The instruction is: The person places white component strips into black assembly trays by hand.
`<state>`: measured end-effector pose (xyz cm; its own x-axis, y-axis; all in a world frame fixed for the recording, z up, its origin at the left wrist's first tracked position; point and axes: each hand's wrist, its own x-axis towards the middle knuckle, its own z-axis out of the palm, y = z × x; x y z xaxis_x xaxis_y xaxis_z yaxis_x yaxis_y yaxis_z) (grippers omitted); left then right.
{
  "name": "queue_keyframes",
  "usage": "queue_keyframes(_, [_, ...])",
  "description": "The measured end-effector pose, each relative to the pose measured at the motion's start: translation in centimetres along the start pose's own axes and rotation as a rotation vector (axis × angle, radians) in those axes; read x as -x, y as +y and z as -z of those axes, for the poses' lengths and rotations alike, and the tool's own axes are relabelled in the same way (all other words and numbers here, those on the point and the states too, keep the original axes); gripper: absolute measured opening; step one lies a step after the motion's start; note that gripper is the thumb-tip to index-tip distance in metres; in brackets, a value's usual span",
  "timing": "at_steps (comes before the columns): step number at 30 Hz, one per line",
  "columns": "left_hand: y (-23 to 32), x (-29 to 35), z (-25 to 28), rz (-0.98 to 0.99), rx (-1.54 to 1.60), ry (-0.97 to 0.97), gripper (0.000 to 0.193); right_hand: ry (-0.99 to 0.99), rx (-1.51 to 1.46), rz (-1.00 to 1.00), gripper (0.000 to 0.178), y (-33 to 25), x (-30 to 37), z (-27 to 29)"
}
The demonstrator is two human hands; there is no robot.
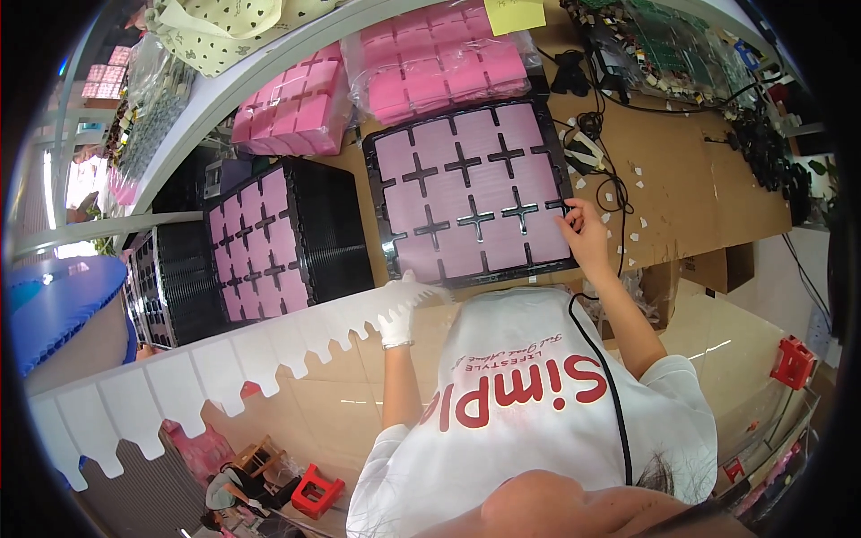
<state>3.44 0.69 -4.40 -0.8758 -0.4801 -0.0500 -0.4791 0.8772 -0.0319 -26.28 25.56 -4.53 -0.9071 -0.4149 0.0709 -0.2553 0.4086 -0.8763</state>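
On the cardboard-covered bench lies a black plastic tray. Thin pink sheets fill its compartments, divided by cross-shaped black ribs. My left hand, in a white glove, is at the near left corner of the tray, fingers closed around its edge, partly blurred. My bare right hand pinches the right rim of the tray between thumb and fingers. To the left stand stacks of similar black trays, with pink sheets showing in the nearer stack.
Bagged pink foam blocks and another pink pack sit beyond the tray. Black cables and white scraps lie to its right. Circuit boards are piled at the far right. A white slotted strip runs along the left.
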Motion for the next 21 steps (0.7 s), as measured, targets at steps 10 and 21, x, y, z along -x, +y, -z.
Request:
queue_keyframes(10, [-0.8, -3.7, 6.5, 0.560, 0.240, -0.012, 0.054, 0.030, 0.166, 0.031, 0.032, -0.6, -1.6, 1.1])
queue_keyframes(21, [1.3, -20.6, 3.2, -0.147, 0.006, 0.438, 0.044, -0.061, 0.613, 0.699, 0.040, -2.1, -12.6, -6.2])
